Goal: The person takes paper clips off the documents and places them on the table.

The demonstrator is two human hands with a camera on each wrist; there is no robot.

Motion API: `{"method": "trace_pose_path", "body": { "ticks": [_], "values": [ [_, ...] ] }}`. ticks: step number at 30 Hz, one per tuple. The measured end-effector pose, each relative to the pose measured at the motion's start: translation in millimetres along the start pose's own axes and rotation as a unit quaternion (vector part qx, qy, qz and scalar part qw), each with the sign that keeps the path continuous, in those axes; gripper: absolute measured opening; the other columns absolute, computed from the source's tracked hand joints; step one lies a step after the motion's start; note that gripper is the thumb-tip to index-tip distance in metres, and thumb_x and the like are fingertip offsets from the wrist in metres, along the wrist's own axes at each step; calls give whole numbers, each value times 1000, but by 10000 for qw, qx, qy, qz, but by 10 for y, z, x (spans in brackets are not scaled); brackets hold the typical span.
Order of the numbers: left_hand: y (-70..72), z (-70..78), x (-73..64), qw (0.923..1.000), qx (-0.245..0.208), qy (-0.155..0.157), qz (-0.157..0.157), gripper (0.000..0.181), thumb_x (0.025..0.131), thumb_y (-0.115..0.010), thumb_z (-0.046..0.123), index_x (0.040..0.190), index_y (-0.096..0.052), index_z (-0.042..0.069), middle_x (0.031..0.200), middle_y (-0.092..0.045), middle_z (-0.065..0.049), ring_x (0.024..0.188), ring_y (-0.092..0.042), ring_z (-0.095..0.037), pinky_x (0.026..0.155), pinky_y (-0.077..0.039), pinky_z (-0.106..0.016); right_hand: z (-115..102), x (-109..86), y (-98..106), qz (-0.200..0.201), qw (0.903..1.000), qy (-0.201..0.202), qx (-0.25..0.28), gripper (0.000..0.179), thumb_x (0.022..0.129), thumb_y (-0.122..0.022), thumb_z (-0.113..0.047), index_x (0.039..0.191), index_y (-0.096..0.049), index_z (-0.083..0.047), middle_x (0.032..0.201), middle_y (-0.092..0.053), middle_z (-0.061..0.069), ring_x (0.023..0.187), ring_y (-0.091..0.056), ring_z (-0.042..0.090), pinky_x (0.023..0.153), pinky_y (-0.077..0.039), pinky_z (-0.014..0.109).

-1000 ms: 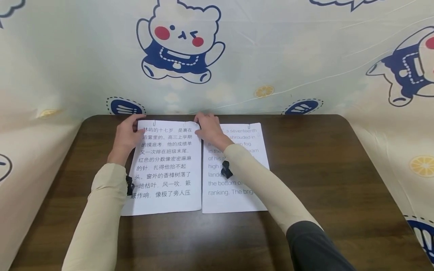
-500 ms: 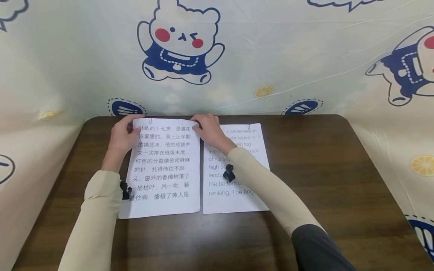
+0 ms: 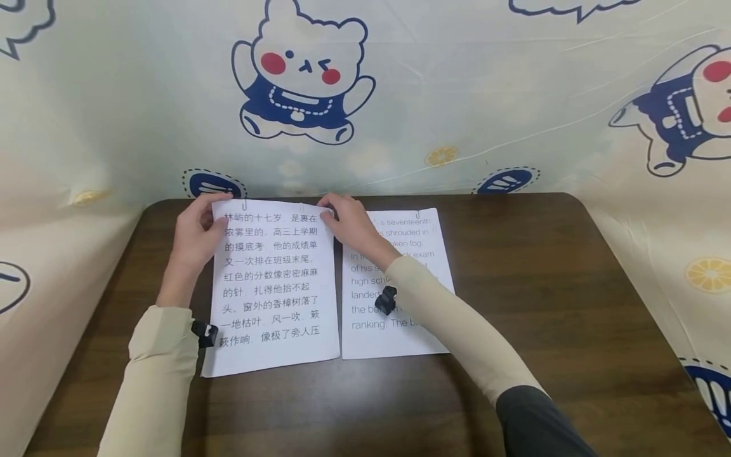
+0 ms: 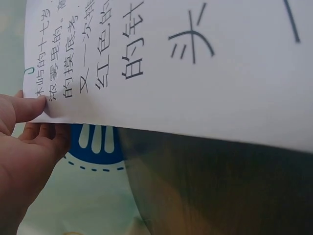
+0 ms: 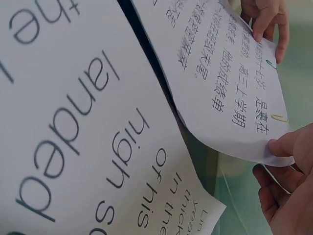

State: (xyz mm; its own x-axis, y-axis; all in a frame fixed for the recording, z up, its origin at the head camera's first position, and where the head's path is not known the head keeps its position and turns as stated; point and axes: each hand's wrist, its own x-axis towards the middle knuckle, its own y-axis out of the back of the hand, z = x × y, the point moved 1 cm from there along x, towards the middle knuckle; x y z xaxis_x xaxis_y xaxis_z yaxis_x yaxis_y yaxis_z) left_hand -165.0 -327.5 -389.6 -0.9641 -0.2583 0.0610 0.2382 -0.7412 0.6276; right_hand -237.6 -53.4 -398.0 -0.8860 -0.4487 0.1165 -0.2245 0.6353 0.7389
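A white sheet printed with Chinese text [image 3: 271,279] is held by its top corners, its upper part raised off the table. My left hand [image 3: 194,238] pinches the top left corner, thumb in front and fingers behind, as the left wrist view also shows. At the top right corner, my right hand [image 3: 355,223] pinches the paper between thumb and fingers. Along its top edge sit a green paper clip [image 5: 270,63] and a yellow paper clip [image 5: 279,118]. Beside it lies a sheet of English text [image 3: 394,343], partly hidden beneath my right forearm.
The brown wooden table [image 3: 548,304] extends to both sides and in front of the papers. Behind it hangs a curtain [image 3: 411,95] with cartoon bears. Another paper clip [image 3: 418,214] is on the English sheet's top edge. Small black devices [image 3: 386,300] are worn at both wrists.
Both hands have shifted left, the left one more, carrying the top of the Chinese sheet with them. Its top edge has risen and its lower edge has slid nearer. The English sheet stays put.
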Motion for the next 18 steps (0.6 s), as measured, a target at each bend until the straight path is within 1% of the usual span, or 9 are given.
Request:
{"method": "trace_pose_path", "body": {
  "ticks": [3,10,14,16,18],
  "values": [
    [28,16,-30,9999,-105,-44,25,46,104,-50,12,148,-49,25,142,-56,-14,108,-58,-22,73,-45,-7,-21,-40,29,26,9997,63,216,25,103,-54,-21,126,-64,-15,125,-69,1,114,-61,15,103,-48,31],
    [69,15,-92,9984,-553,-18,115,45,103,-52,12,146,-51,25,145,-55,-11,106,-60,-14,77,-49,-5,-49,-103,70,-18,9967,129,801,24,103,-56,-20,125,-63,-14,120,-69,2,98,-60,13,87,-49,25],
    [76,20,-116,9978,-656,7,118,45,103,-52,12,146,-51,25,144,-54,-10,103,-60,-9,77,-50,-6,-66,-116,91,-48,9962,134,854,27,103,-57,-20,129,-62,-16,123,-68,1,101,-60,12,90,-50,23],
    [75,28,-124,9975,-691,13,107,45,103,-52,12,146,-51,25,143,-55,-10,101,-60,-7,77,-51,-7,-85,-114,106,-47,9964,226,815,32,103,-57,-19,135,-59,-16,124,-68,2,104,-62,13,93,-51,25],
    [75,39,-129,9973,-729,14,111,45,103,-52,11,146,-51,25,142,-56,-10,99,-60,-6,76,-51,-8,-111,-103,122,-47,9971,375,655,39,102,-57,-20,142,-54,-18,130,-67,2,111,-63,13,98,-51,27]
  ]
}}
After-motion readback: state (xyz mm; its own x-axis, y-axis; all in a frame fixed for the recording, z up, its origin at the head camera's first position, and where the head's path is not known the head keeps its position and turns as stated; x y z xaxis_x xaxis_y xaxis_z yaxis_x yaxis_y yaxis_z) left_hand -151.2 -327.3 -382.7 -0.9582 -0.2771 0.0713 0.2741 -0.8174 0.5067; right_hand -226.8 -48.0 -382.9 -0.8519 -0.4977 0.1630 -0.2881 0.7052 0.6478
